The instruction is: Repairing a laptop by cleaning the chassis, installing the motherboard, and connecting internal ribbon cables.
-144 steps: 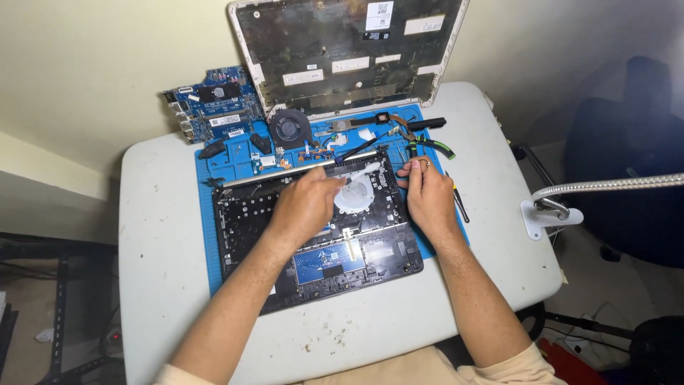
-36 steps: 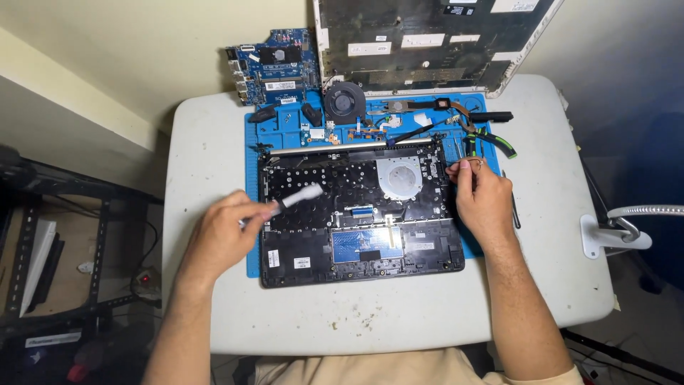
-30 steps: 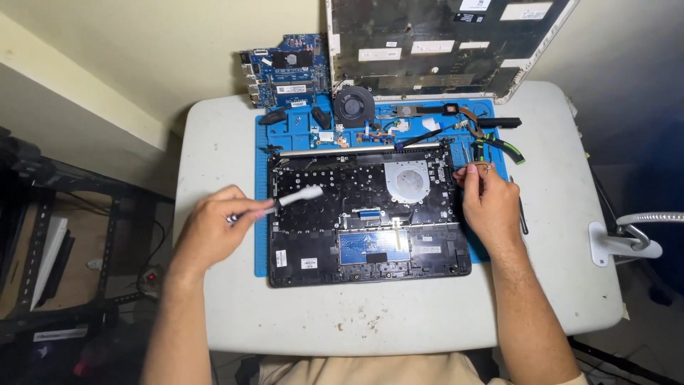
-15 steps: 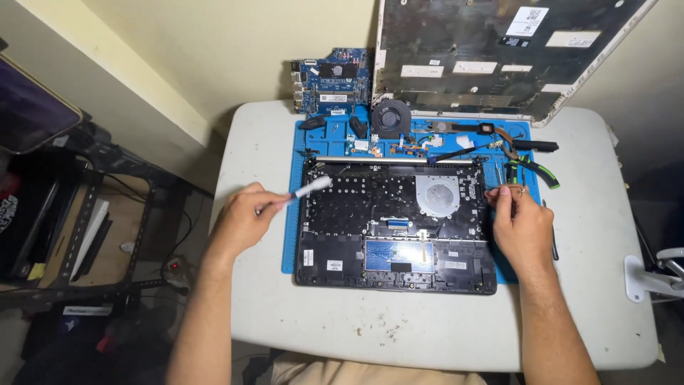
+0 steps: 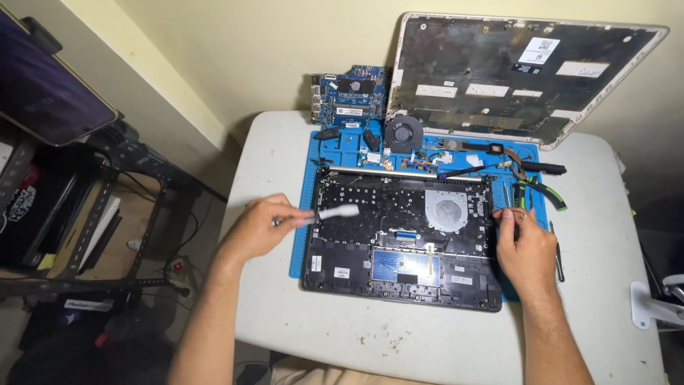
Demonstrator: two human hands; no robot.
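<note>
An opened black laptop base (image 5: 402, 242), its inside facing up, lies on a blue work mat (image 5: 317, 153) on a white table (image 5: 399, 342). My left hand (image 5: 260, 228) is at the base's left edge and grips a small brush (image 5: 335, 212) whose white head rests over the upper left of the base. My right hand (image 5: 526, 246) rests on the base's right edge, fingers curled by the mat's tool slots. A round silver fan recess (image 5: 447, 210) shows in the base's upper right.
A grey laptop lid (image 5: 520, 75) leans on the wall at the back. A blue circuit board (image 5: 349, 93), a black fan (image 5: 404, 132), a heat pipe and green-handled pliers (image 5: 545, 191) lie along the mat's far side. A dark rack (image 5: 78, 214) stands left of the table.
The view has swung left, so the table now sits further right. My left hand came off the middle of the base and now holds the brush at its left edge.
</note>
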